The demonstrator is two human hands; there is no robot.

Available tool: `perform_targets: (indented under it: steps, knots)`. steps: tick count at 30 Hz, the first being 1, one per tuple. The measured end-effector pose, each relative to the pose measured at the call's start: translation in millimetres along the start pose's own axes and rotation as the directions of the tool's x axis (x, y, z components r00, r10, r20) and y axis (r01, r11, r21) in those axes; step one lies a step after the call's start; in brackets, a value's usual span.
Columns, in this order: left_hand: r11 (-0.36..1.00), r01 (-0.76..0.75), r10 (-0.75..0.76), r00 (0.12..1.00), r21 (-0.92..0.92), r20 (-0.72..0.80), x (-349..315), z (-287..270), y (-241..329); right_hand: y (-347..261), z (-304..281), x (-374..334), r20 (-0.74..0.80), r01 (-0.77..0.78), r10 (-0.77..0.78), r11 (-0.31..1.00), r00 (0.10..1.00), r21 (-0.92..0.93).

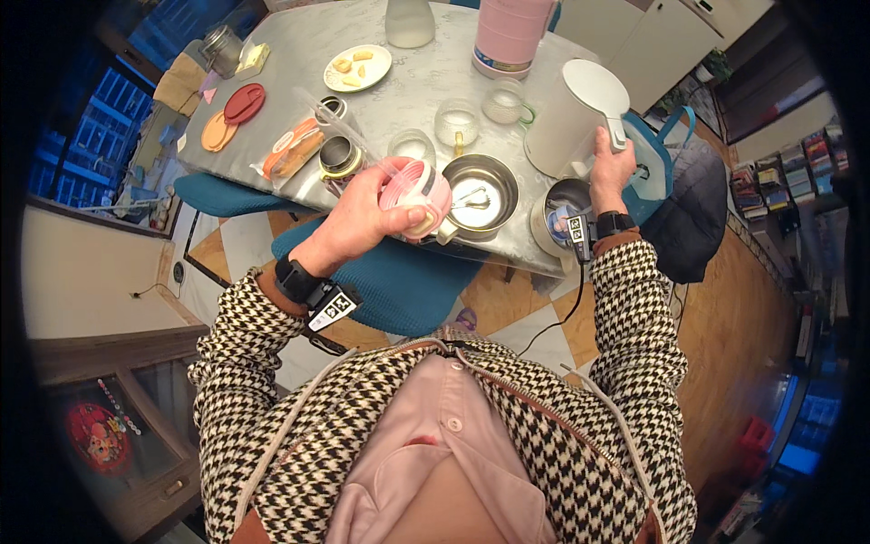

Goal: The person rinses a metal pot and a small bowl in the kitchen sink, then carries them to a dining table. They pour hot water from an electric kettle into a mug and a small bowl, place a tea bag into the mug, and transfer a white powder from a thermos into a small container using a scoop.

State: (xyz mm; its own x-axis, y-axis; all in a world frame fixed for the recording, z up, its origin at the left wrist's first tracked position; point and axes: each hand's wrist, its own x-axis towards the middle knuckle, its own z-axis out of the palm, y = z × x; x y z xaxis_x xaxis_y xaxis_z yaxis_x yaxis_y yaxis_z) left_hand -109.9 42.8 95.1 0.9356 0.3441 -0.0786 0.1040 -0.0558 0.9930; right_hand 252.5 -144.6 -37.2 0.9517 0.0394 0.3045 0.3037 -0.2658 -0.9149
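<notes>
Left hand (362, 210) grips one round pink piece (435, 192); right hand (612, 170), one white jug (573, 118); three glass cups (456, 116).

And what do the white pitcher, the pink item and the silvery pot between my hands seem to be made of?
White pitcher: probably plastic, smooth and satin, judging by its even colour.
Pink item: likely plastic too, with slight gloss; its ridged rings look moulded.
Silvery pot: metal, perhaps stainless steel, polished, with mirror-like reflections inside.

Smooth plstc jug (564, 129), mtl pot (505, 184)
</notes>
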Motion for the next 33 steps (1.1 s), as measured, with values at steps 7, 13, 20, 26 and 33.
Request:
perform_targets:
  steps: [7,13,20,26,33]
  knots:
    - [0.989,0.035,-0.029,0.999,-0.141,0.045,27,11,-8,8,-23,0,0.093,-0.073,0.092,0.979,0.991,-0.188]
    - [0.994,0.023,-0.011,0.993,-0.110,0.114,60,32,11,-2,-44,30,0.269,-0.100,0.141,0.982,0.953,-0.160]
    - [0.997,-0.027,0.037,0.988,-0.069,0.149,51,10,-12,0,-22,-4,0.210,-0.083,0.142,0.960,0.967,-0.266]
    - [0.994,-0.001,0.017,0.990,-0.112,0.139,77,27,-11,-55,-61,-28,0.095,0.186,-0.168,0.954,0.981,-0.235]
    - [0.981,-0.023,0.041,0.995,-0.192,0.086,90,44,-10,-127,-40,-154,0.634,-0.352,0.004,0.835,0.773,0.423]
